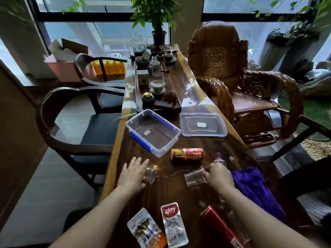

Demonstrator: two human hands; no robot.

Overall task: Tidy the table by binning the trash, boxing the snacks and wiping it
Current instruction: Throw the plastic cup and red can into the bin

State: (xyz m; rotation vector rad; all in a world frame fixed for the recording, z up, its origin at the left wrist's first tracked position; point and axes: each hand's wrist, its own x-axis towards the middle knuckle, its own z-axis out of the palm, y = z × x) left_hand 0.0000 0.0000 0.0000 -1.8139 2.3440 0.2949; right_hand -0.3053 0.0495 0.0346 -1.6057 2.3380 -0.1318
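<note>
Two clear plastic cups lie on their sides on the dark wooden table. My left hand rests over the left cup, fingers spread. My right hand grips the right cup at its rim. A red drink can lies on its side just beyond them. An open clear box with blue clips stands farther back, its lid flat to its right. Two snack packets and a red package lie near me. A purple cloth sits at the right.
A small plastic bottle lies behind my right hand. A tea tray with cups and pots fills the far table. Dark armchairs stand on the left, a wicker chair on the right. A potted plant stands at the far end.
</note>
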